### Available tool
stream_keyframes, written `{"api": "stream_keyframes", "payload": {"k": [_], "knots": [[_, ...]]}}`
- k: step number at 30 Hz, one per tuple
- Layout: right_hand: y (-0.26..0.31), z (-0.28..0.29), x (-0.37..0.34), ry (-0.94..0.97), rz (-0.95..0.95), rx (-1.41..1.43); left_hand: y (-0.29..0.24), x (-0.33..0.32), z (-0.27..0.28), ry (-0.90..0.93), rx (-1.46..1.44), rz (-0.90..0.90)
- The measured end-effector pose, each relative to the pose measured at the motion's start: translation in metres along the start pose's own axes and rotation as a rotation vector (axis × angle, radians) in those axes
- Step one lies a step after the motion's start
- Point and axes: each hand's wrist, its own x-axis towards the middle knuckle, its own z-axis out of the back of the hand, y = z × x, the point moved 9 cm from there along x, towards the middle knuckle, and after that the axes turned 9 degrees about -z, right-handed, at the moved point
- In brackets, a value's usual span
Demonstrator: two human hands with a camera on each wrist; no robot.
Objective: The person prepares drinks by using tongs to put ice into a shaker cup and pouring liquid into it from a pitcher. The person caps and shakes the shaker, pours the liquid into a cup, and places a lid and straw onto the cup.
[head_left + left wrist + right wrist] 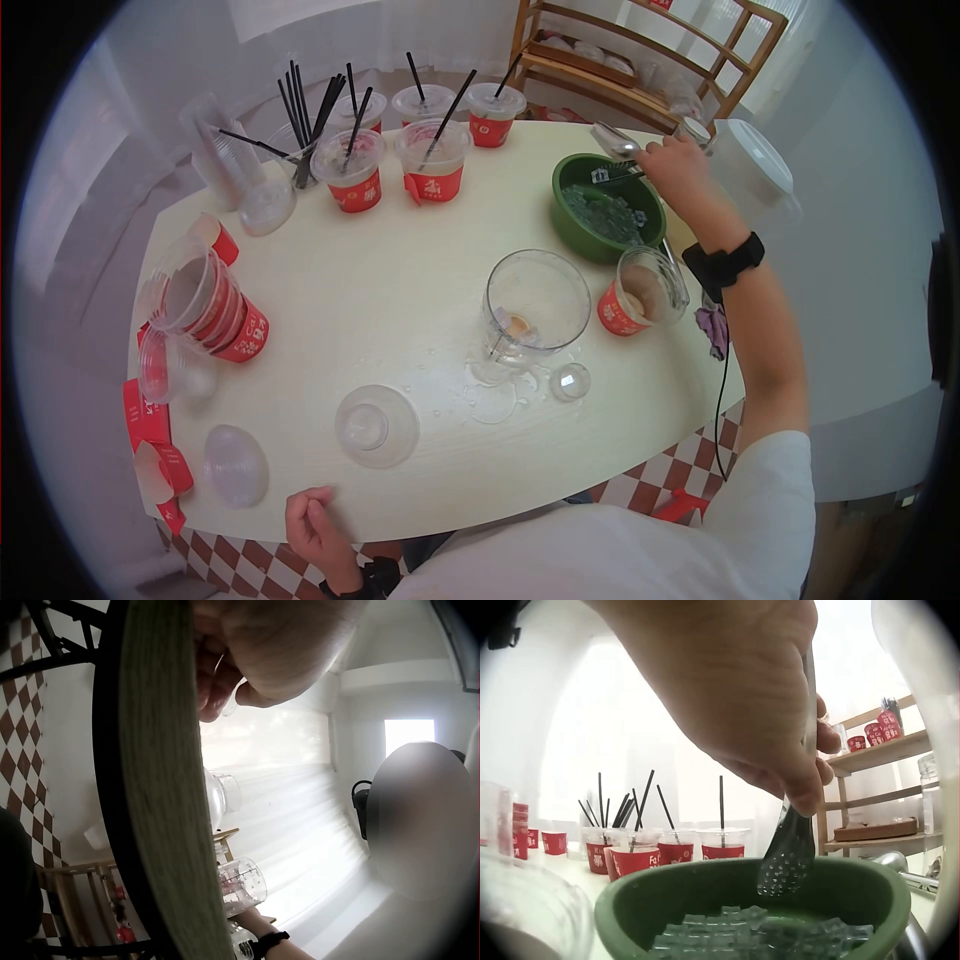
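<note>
My right hand (680,178) grips a perforated metal scoop (786,859) over the green bowl (572,232), which holds clear ice cubes (712,934). In the head view a cube sits at the tool's end, above the bowl. Beside the bowl stands a plastic cup with a red sleeve (622,310), light brown contents inside. A large clear pitcher (540,300) is left of it, with a little inside. My left hand (318,530) rests at the table's front edge, fingers loosely curled and holding nothing visible.
Lidded red-sleeved cups (350,180) with black straws stand at the back. Stacked cups (215,310) are at the left. A clear dome lid (375,427), a small clear glass (570,382) and spilled water lie near the front. A wooden rack (640,80) stands behind.
</note>
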Motion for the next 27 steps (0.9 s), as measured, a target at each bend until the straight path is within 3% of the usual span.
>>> {"api": "stream_keyframes", "payload": {"k": [2,4,8,10,13,17,19,20,22,26,27], "knots": [[-0.012,0.032,-0.008,-0.050,-0.048,0.066,0.000,0.000,0.000,0.008,0.009,0.003],[-0.031,0.079,-0.023,-0.195,-0.173,0.454,-0.001,0.001,-0.002,0.025,0.015,-0.002],[-0.027,0.133,-0.046,-0.101,-0.180,0.744,-0.001,0.001,-0.003,0.027,0.002,0.000],[-0.006,0.150,-0.055,-0.025,-0.027,0.848,-0.001,0.001,-0.003,0.018,0.001,-0.001],[0.012,0.156,-0.062,0.047,0.059,0.868,0.001,0.000,-0.002,0.010,-0.014,0.018],[0.001,0.150,-0.062,-0.012,-0.019,0.978,0.000,0.001,-0.002,0.011,-0.001,0.021],[-0.023,0.118,-0.056,0.134,-0.324,1.093,0.000,0.001,-0.002,0.012,0.000,0.026],[-0.027,0.108,-0.052,0.132,-0.324,1.090,-0.002,0.002,-0.003,0.011,-0.003,0.025],[-0.031,0.067,-0.048,0.228,-0.334,0.817,-0.005,0.003,-0.004,0.013,0.012,0.016],[-0.026,0.013,-0.043,0.225,-0.278,0.692,-0.003,0.002,-0.002,-0.014,-0.011,0.024],[-0.024,0.003,-0.040,0.308,-0.304,0.669,-0.002,0.002,-0.002,-0.018,-0.010,0.026]]}}
